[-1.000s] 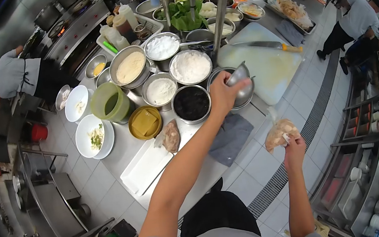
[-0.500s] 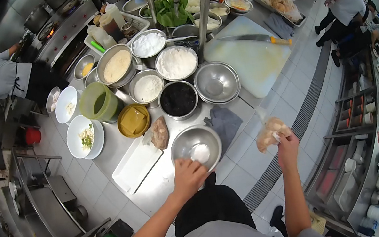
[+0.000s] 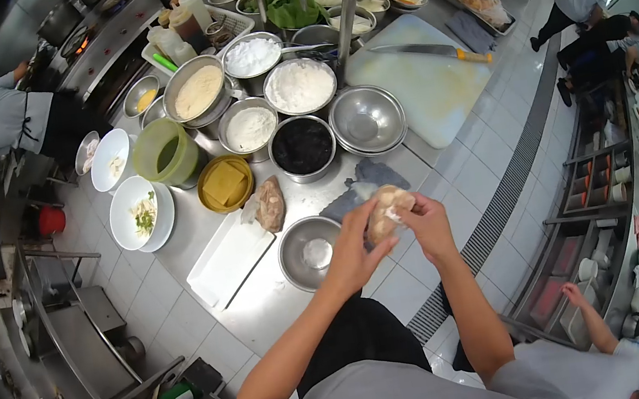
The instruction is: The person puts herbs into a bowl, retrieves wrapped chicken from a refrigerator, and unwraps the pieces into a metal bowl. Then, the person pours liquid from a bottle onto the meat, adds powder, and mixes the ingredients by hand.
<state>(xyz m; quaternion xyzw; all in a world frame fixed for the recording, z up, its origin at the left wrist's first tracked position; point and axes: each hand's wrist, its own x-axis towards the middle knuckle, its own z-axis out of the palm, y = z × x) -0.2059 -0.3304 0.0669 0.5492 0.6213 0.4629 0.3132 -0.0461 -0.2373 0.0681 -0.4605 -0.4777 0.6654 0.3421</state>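
Between my two hands is a clear plastic bag (image 3: pixel 385 216) of pale brownish food, held up over the table's front edge. My left hand (image 3: pixel 357 245) grips its left side, and my right hand (image 3: pixel 428 226) pinches it from the right. A steel bowl (image 3: pixel 291 255) stands just left of my left hand, with something pale at its bottom. Behind the hands lies a crumpled grey cloth (image 3: pixel 344 200), partly covered by the bag. A second bag of brownish food (image 3: pixel 270 205) rests beside a white rectangular tray (image 3: pixel 223 273).
Bowls of white powder (image 3: pixel 300 87) and dark stuff (image 3: pixel 302 147) crowd the table, beside stacked steel bowls (image 3: pixel 367 120). A knife (image 3: pixel 430 53) lies on the cutting board (image 3: pixel 437 99). One person (image 3: pixel 14 121) works at the stove; others stand right, and an arm (image 3: pixel 594 319) reaches in at lower right.
My right hand has brought the bag leftward from the right side. My left hand has left the steel bowl and taken hold of the bag. Another person has appeared at lower right.
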